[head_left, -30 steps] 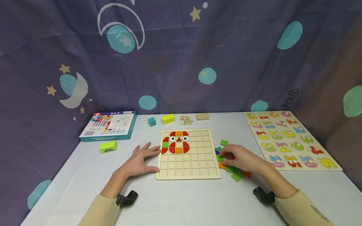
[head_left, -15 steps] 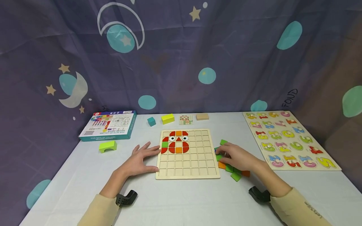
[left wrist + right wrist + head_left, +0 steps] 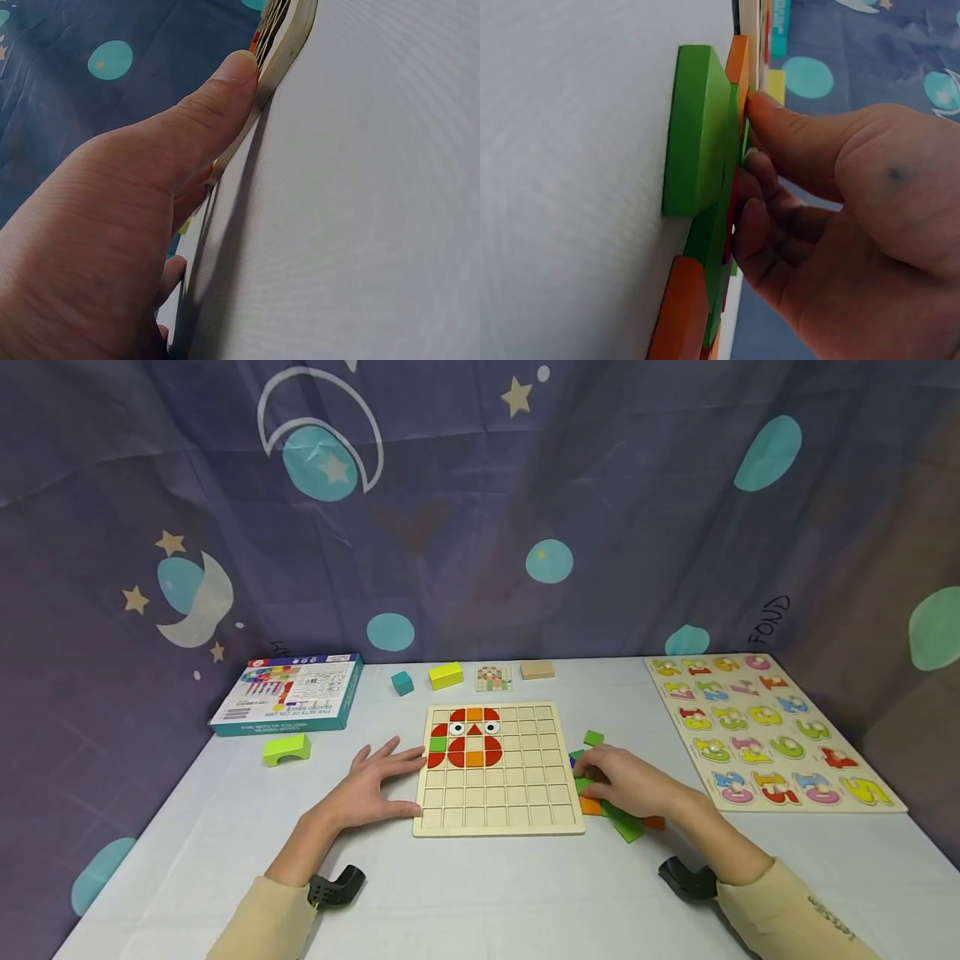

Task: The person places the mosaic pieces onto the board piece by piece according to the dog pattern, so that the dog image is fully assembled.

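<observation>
My left hand [image 3: 375,789] rests spread at the left edge of a wooden grid board [image 3: 528,793]; in the left wrist view its thumb [image 3: 236,71] touches the board's side. Red, orange, green and white tiles fill part of the grid at its upper left, with two eye tiles and a red triangle among them. My right hand [image 3: 633,777] is over a loose pile of tiles beside the board's right edge, thumb and fingers apart and bent down onto it. A green tile [image 3: 694,127] and an orange tile [image 3: 679,311] lie nearest the right wrist camera. The hand hides part of the pile.
A number puzzle board [image 3: 765,735] lies at right, a boxed toy set [image 3: 288,693] at back left. A green arch block [image 3: 287,749], teal cube [image 3: 402,683], yellow block [image 3: 446,676], pattern card [image 3: 494,678] and plain wooden block [image 3: 537,670] stand beyond the grid board.
My right hand has shifted slightly left over the pile, and the green tiles at its near end have moved a little. The left hand and the tiles on the board are unchanged.
</observation>
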`<state>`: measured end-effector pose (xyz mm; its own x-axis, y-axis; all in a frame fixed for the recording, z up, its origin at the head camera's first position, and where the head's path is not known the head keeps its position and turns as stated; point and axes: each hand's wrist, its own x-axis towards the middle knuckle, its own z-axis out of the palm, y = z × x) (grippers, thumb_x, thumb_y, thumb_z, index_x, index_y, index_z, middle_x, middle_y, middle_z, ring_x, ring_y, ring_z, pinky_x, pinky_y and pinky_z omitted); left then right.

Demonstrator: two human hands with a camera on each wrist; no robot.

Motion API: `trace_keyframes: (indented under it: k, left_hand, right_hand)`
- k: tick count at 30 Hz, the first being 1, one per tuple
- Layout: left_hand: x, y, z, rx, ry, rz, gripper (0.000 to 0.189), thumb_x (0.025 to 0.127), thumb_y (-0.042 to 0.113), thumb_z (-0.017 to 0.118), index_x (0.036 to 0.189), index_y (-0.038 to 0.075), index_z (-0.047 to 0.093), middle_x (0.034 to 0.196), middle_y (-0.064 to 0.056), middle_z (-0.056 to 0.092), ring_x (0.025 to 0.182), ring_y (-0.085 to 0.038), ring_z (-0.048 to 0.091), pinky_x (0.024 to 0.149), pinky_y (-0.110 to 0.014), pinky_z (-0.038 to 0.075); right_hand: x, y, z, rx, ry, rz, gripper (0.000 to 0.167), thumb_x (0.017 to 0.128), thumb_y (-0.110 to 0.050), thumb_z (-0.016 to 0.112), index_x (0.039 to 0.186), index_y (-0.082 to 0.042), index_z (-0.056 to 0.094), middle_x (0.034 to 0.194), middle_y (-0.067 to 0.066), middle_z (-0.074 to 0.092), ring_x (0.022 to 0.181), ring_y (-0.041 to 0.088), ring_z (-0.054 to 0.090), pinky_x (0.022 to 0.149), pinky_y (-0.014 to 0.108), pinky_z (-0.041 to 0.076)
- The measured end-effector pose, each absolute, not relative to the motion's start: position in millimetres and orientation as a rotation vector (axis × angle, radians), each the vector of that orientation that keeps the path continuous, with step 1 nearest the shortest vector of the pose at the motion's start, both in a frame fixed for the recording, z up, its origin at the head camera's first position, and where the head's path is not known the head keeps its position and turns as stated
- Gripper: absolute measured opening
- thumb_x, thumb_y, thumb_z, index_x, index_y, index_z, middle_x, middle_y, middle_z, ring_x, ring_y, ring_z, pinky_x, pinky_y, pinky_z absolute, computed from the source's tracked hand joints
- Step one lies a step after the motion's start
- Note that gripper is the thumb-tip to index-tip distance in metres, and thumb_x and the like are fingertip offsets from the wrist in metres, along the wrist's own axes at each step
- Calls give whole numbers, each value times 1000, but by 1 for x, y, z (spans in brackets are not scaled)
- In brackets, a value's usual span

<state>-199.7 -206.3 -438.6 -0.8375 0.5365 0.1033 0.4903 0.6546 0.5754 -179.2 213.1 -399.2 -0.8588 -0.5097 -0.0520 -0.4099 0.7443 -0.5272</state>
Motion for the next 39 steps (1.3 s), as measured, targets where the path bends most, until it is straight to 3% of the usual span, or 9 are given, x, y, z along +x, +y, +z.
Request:
trace_keyframes:
  k: [14,28,39]
  left_hand:
    - [-200,-206,-436,838,2779,915,79,76,50,86,142,14,61,154,2,46,152,-36,15,116,-64,-3]
    - [-200,-204,-437,853,2788,911,79,77,51,85,141,13,61,154,1,47,151,-37,16,115,-66,-1]
    - [-199,-205,-439,834,2797,901,78,77,50,85,142,14,61,154,2,47,152,-35,16,116,-65,-1]
  right_hand:
    - [-179,215,-399,-762,2740,-763,18,91,-9,76,106,-6,66,95,-3,57,85,15,50,76,31,49]
    - [-184,221,-395,-767,2662,-986,10,96,-1,67,102,-10,65,88,-4,59,76,15,55,65,27,49]
    - [-200,177,-386,-907,2657,-983,11,95,-1,68,101,-10,67,90,-6,62,80,14,56,69,29,50]
